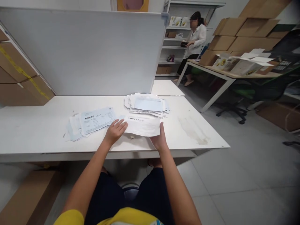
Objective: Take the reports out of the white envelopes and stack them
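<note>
Between my two hands is a white printed sheet of paper (142,126) with a "PONY" heading, bowed a little above the table. My left hand (116,130) lies palm down on its left edge, fingers stretched over the paper. At the right edge, my right hand (159,137) grips the sheet, thumb up along the side and fingers hidden beneath. To the left lies a fanned pile of printed papers (97,120), also headed "PONY". Behind the sheet rests a messier stack of papers (148,104) with a bluish page on top.
The white table (199,125) has a stain on its right. A whiteboard (93,53) stands along its back, with cardboard boxes (25,81) at left. At back right, a person (198,37) holds a dark object near shelves. Another table (217,71) bears boxes, with an office chair (248,93) beside it.
</note>
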Available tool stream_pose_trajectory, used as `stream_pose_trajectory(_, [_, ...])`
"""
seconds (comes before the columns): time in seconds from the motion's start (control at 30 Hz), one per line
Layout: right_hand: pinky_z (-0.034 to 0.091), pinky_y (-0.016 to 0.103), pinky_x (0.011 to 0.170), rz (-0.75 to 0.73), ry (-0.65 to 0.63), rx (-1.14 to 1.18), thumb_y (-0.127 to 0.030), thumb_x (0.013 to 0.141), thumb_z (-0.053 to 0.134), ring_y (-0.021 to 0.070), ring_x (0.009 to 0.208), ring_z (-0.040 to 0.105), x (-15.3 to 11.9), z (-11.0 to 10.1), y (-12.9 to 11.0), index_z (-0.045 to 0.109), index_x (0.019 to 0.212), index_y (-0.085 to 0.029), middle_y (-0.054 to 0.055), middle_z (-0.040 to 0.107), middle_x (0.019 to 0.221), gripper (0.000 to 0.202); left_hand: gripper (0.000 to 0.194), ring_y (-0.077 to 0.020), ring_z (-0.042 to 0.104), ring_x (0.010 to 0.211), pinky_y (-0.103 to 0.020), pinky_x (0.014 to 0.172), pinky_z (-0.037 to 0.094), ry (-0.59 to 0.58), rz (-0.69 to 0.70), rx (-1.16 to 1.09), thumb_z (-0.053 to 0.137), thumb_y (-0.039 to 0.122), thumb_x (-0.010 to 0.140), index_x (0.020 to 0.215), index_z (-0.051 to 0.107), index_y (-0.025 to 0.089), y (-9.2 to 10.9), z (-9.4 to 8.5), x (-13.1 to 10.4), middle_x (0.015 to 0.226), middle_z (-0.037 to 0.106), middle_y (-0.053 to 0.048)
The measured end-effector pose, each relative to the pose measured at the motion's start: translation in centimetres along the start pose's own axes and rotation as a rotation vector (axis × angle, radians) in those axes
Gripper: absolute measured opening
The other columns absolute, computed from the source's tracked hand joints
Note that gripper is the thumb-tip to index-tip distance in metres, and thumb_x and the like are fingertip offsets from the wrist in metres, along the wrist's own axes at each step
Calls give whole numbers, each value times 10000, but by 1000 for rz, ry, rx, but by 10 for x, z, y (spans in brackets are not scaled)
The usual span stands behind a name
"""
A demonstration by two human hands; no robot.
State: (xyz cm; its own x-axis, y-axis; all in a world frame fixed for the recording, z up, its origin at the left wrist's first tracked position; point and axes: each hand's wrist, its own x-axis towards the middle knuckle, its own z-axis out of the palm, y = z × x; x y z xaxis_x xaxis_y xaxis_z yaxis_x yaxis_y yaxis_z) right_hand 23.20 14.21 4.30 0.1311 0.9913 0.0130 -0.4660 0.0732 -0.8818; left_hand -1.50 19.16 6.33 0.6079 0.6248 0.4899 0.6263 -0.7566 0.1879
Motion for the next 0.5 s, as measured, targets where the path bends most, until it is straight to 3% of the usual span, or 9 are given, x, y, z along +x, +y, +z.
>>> stream_pose_trajectory(0.1, [529,409,872,130,-41,96,-480,740,647,293,1049,643,-11,7,-5,674,1006,-180,84,729,1015,402,320,-237,493,1290,-491,1112,366,10,157,24,388,186,973,1176,628,244,1,-8,-9,1229,663,-78])
stream_pose_trajectory(0.2, [541,391,832,175,50,143,-226,578,742,288,923,676,-13,5,-7,678,851,-181,65,747,875,284,340,-240,488,1296,-487,1117,357,52,227,32,434,157,943,1217,606,262,5,-8,-19,1250,652,-68])
stream_pose_trajectory(0.27, [539,377,796,142,137,107,-162,530,740,264,844,680,-14,3,-7,665,820,-187,43,745,816,301,397,-271,388,1368,-536,1156,257,135,126,13,474,182,918,1299,549,263,9,-5,-25,1339,586,-87])
stream_pose_trajectory(0.37, [520,355,776,18,184,31,-193,550,753,230,822,665,-17,-1,-12,655,852,-192,28,741,837,318,649,-313,186,1448,-587,1159,159,276,-232,-163,536,306,891,1486,283,245,14,2,-32,1520,353,-136])
stream_pose_trajectory(0.43, [509,352,776,-75,175,-25,-239,582,758,222,848,653,-20,-3,-16,649,888,-194,33,737,884,329,789,-312,186,1449,-580,1135,218,272,-417,-444,521,411,897,1528,70,265,16,4,-34,1563,249,-153])
stream_pose_trajectory(0.5, [502,354,759,-145,187,-95,-277,594,757,218,839,641,-22,-4,-18,641,903,-194,35,729,879,340,816,-306,258,1429,-550,1115,274,212,-436,-759,498,484,897,1525,12,296,19,4,-34,1562,252,-154])
